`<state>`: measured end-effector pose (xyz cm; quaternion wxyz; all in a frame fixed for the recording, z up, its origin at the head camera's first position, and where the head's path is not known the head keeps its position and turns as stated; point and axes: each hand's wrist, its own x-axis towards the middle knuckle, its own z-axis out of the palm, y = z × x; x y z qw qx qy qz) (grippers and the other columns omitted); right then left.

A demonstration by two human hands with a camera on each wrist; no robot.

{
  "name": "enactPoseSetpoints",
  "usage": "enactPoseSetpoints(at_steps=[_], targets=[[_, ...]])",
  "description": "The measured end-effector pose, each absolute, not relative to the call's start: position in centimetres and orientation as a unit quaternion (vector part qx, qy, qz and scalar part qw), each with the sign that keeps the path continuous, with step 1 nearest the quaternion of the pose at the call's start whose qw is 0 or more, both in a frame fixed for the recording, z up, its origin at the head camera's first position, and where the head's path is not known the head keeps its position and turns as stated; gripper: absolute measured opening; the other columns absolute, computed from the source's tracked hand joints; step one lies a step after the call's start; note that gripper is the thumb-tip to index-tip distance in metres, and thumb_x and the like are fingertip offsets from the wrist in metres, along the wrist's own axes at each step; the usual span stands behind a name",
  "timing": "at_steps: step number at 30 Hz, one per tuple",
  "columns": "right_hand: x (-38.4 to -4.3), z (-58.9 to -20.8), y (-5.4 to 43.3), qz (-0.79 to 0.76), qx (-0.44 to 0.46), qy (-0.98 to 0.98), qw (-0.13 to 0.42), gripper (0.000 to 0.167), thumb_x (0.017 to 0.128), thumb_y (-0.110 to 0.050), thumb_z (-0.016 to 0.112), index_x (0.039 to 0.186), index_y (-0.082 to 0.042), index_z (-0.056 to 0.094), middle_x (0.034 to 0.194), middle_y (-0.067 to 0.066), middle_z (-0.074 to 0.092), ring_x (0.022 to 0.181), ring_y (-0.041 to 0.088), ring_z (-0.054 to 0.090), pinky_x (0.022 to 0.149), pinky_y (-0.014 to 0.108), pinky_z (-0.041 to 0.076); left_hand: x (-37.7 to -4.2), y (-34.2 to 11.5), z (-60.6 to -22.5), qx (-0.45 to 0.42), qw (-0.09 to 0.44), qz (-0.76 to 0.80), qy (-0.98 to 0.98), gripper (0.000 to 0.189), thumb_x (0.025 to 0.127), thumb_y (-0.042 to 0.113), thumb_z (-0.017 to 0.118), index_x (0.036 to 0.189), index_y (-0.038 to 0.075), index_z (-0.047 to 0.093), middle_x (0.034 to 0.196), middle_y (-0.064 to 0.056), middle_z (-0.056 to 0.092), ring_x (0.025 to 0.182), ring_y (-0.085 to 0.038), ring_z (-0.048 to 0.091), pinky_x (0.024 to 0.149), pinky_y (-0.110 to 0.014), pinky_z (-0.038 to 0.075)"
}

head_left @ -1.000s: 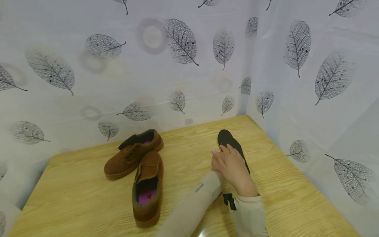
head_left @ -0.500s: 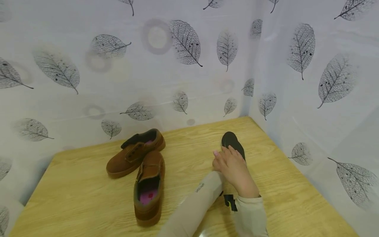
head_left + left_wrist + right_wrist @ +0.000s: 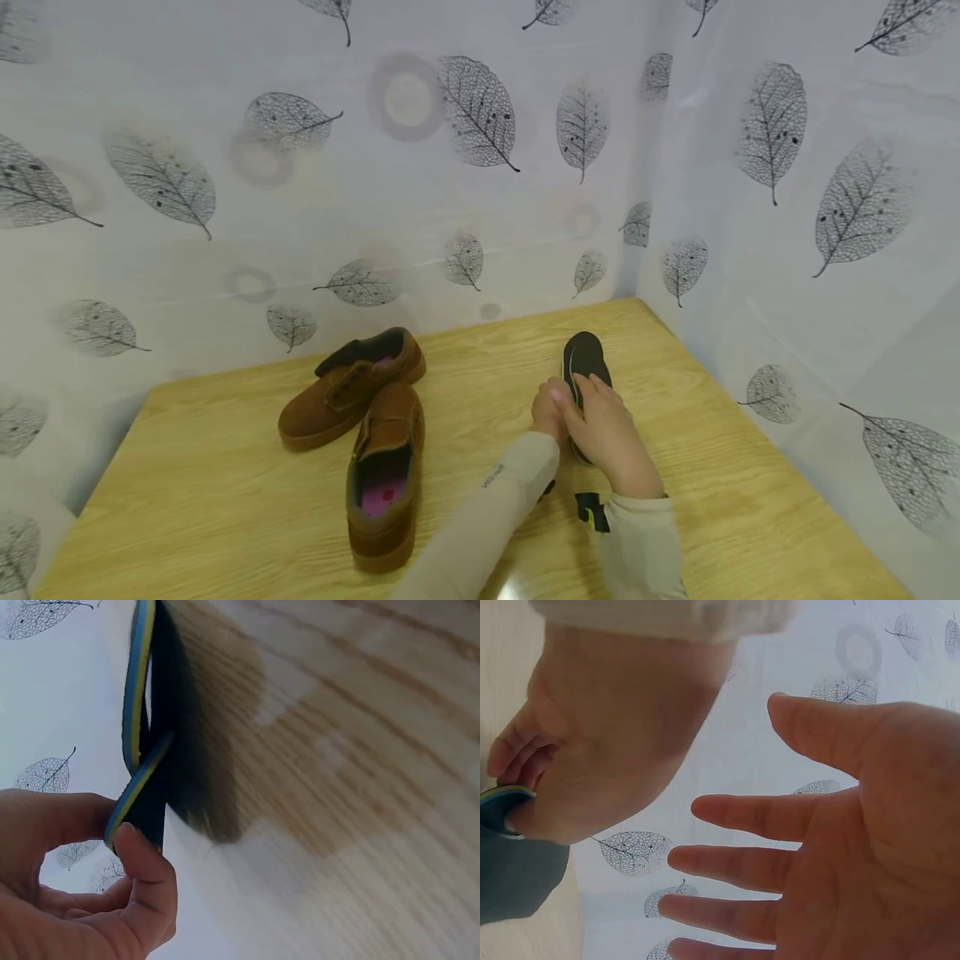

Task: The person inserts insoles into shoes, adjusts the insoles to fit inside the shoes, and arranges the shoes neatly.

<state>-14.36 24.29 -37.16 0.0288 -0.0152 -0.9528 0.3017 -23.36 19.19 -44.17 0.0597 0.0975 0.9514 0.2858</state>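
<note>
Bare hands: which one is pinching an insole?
The bare left hand, thumb and finger pinching a thin black insole with a blue-and-yellow edge; the bare right hand shows straight, spread fingers, gripping nothing.

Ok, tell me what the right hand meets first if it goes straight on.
The right hand would probably meet the insoles first: they lie ahead of its straight fingers, one pinched by the left hand. It might pass over them; depth is unclear.

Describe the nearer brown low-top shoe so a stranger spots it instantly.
On the yellow wood-grain table, two brown shoes sit left of the left hand. While its neighbour points leftward, the nearer shoe turns its heel toward the camera.
</note>
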Motion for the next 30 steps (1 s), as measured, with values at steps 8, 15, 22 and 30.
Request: enactPoseSetpoints(at_steps=[8,15,22,30], targets=[[-14.0,-36.8,23.7,0.279,-0.022,-0.960,0.018,0.061,0.103,-0.036,0.041,0.140,0.013,0.036,0.143,0.038,0.031,0.130,0.056,0.031,0.098,0.070,0.029,-23.5,17.8,-43.8,0.073,0.040,0.314,0.946,0.014,0.084,0.002,0.065,0.095,-0.006,0.060,0.093,-0.020,0.063,0.085,-0.033,0.064,0.072,-0.040,0.054],[-14.0,-36.7,23.5,0.280,-0.022,-0.960,0.016,0.060,0.103,-0.034,0.042,0.138,0.015,0.038,0.139,0.039,0.036,0.125,0.056,0.038,0.097,0.065,0.035,-23.5,16.5,-44.1,0.059,0.025,0.342,0.937,0.024,0.084,0.009,0.066,0.101,-0.006,0.055,0.095,-0.022,0.060,0.084,-0.037,0.063,0.072,-0.043,0.053],[-14.3,-36.6,23.5,0.332,-0.040,-0.942,-0.017,0.066,0.103,-0.038,0.040,0.139,0.017,0.032,0.141,0.037,0.035,0.127,0.052,0.037,0.100,0.061,0.034,-23.2,15.4,-43.6,0.073,0.028,0.369,0.926,0.036,0.087,0.015,0.069,0.111,-0.006,0.053,0.098,-0.021,0.058,0.084,-0.035,0.062,0.071,-0.042,0.053],[-14.9,-37.5,23.6,0.349,-0.052,-0.935,-0.036,0.069,0.103,-0.041,0.037,0.140,0.017,0.031,0.141,0.038,0.033,0.127,0.054,0.036,0.102,0.062,0.032,-23.1,14.5,-43.1,0.064,0.038,0.362,0.929,0.046,0.082,0.004,0.072,0.121,-0.006,0.049,0.101,-0.021,0.057,0.084,-0.033,0.062,0.071,-0.039,0.054]])
